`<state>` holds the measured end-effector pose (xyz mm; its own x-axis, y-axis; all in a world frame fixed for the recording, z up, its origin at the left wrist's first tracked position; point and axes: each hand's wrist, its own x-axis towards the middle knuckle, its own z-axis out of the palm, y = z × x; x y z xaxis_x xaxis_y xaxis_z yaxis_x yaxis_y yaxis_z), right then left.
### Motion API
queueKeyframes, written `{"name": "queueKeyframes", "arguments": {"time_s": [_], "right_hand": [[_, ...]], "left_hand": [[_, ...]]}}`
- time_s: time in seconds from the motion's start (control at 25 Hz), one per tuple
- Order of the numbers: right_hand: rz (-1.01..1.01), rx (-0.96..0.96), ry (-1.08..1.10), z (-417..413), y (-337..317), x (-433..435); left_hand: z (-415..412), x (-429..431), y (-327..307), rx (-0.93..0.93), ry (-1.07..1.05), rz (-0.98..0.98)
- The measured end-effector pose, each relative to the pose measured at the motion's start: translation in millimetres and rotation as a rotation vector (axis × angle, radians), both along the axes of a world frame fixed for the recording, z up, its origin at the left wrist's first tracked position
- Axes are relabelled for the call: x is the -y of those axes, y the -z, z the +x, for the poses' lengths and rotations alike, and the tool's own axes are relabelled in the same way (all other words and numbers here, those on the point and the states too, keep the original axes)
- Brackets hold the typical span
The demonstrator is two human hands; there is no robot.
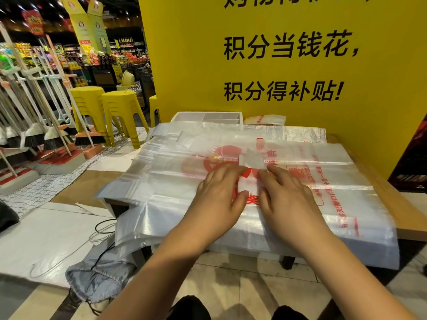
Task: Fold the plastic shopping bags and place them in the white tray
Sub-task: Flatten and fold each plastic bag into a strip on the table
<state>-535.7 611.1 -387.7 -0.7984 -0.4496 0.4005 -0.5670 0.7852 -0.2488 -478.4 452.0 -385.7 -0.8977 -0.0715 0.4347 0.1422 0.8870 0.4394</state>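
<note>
While the hands are pressing: the left hand (221, 192) and the right hand (286, 192) are lying side by side, thumbs nearly touching, fingers fairly straight and flat, clamping on nothing that I can make out.
Folded bag: a small folded bag (252, 159) is sitting just beyond both sets of fingertips, its near edge touching them; whether it is being pinched or only pressed is not showing.
Loose bags: the stack of flat shopping bags (161, 176) is spreading under both palms and hanging over the tabletop (407, 218) edge nearest the wrists, and also out to the left of the left hand.
White tray: the white tray (208, 116) is waiting well beyond the fingertips, slightly leftward, with a second folded bag (265, 120) lying just beside it, beyond the right hand.
Risk, fold springing open: the film is looking slick and springy, so easing the pressure or lifting with a loose pinch is likely letting the packet unfold.
Risk, top sheet dragging: the packet is resting directly on the stack, so sliding it instead of lifting it is probably pulling the uppermost bag along.
Risk, stack slipping: with so much plastic overhanging, leaning weight toward the wrists is threatening to send bags to the floor.
Risk, tray fit: the tray is looking divided into compartments, so a packet that is swelling open is possibly not seating inside one.
</note>
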Motion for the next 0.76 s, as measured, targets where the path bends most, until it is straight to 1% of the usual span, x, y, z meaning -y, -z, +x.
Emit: {"name": "queueKeyframes", "arguments": {"time_s": [0.16,0.28,0.4,0.52,0.64,0.76], "right_hand": [[0.08,0.097,-0.168,-19,-2,-17],[0.16,0.168,-0.281,-29,-12,-36],[0.207,0.159,-0.335,-34,-13,-47],[0.234,0.173,-0.339,-35,-10,-48],[0.239,0.223,-0.33,-38,-11,-46],[0.216,0.233,-0.349,-37,-10,-48]], "left_hand": [[-3,10,-7,0.171,0.078,-0.145],[-2,22,-18,0.27,0.157,-0.188],[-2,28,-19,0.292,0.194,-0.182],[-3,28,-17,0.299,0.191,-0.176],[-5,26,-19,0.337,0.172,-0.17],[-2,25,-19,0.351,0.191,-0.208]]}}
